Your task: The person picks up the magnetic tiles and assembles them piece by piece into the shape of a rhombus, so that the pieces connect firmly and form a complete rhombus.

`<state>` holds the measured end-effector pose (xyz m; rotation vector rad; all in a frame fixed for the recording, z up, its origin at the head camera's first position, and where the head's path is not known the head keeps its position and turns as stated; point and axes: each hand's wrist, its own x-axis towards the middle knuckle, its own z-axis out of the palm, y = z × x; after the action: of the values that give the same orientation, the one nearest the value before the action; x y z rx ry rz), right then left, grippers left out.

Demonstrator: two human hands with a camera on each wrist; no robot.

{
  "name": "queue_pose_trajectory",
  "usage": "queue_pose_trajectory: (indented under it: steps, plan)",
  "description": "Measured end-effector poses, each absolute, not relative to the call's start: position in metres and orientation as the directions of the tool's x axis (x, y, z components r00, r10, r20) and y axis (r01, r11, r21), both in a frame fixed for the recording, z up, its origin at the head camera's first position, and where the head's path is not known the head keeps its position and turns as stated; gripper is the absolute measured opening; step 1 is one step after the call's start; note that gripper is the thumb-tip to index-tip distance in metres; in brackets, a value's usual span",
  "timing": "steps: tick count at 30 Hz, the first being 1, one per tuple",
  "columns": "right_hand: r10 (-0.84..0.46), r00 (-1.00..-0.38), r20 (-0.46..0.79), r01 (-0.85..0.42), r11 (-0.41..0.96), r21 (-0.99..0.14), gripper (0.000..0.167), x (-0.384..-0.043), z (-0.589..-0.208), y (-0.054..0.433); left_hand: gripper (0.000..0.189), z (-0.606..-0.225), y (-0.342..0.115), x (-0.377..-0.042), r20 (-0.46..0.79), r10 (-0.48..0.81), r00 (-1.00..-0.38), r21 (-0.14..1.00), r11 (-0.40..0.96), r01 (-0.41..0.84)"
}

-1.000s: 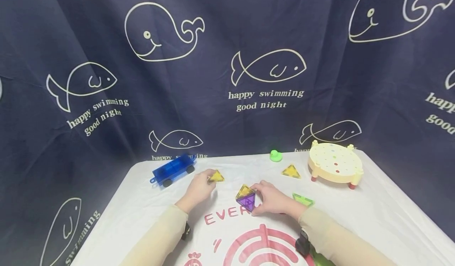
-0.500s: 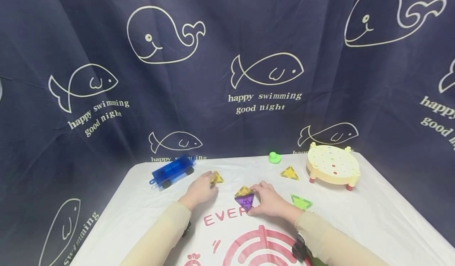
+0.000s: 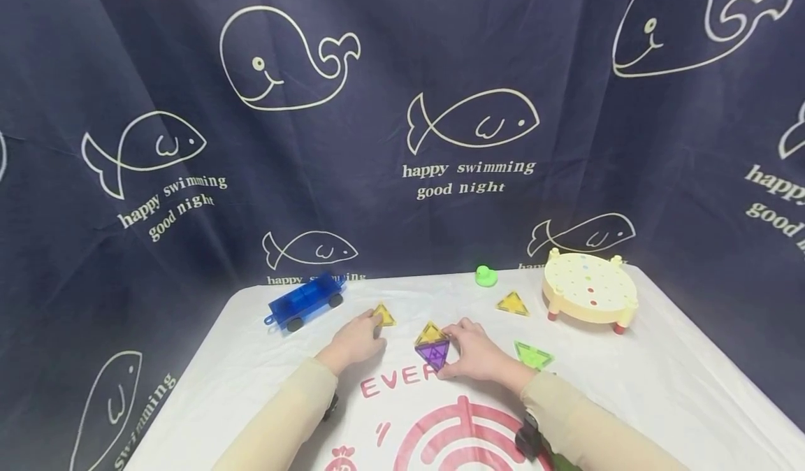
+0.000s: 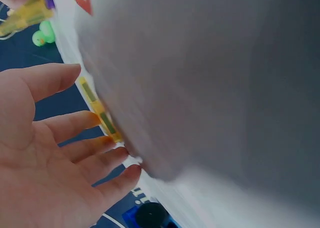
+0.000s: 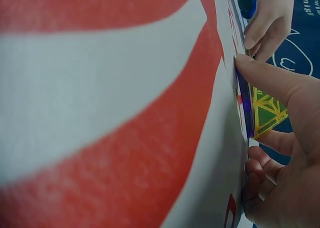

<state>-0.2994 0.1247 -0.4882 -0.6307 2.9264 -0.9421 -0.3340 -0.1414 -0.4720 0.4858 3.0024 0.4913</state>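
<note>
My right hand (image 3: 476,354) holds a purple triangular magnetic tile (image 3: 432,354) between thumb and index finger. A yellow triangular tile (image 3: 430,333) joins the purple one along an edge; in the right wrist view this yellow tile (image 5: 267,111) rises from the purple tile (image 5: 245,98), which lies close to the tabletop. Farther left, fingertips of my left hand (image 3: 357,340) touch another yellow triangular tile (image 3: 385,315) that lies on the table. The left wrist view has that hand (image 4: 60,143) with fingers extended and thumb apart from the tile (image 4: 102,113).
A blue wheeled toy car base (image 3: 306,302) stands at the back left. Behind my right hand lie a yellow tile (image 3: 513,304) and a green tile (image 3: 533,354). A green toy duck (image 3: 485,276) and a cream pegged stand (image 3: 590,287) are at the back.
My left hand has loosened its grip on the yellow tile, and its fingers now lie straighter against it. The right hand keeps its hold on the purple tile, almost still.
</note>
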Motion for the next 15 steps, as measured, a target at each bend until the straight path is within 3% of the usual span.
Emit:
queue_pose_trajectory:
  steps: [10,15]
  plan:
    - [-0.325,-0.937,0.131,-0.34,0.754,-0.562,0.081,-0.294,-0.484,0.118,0.058,-0.464,-0.144,-0.295,-0.027,0.364,-0.931,0.335,0.881,0.335]
    - [-0.302,-0.943,0.136,-0.326,0.77,-0.549,0.083,-0.293,-0.485,0.116,0.043,-0.461,-0.144,-0.273,0.016,0.425,-0.905,0.312,0.858,0.409]
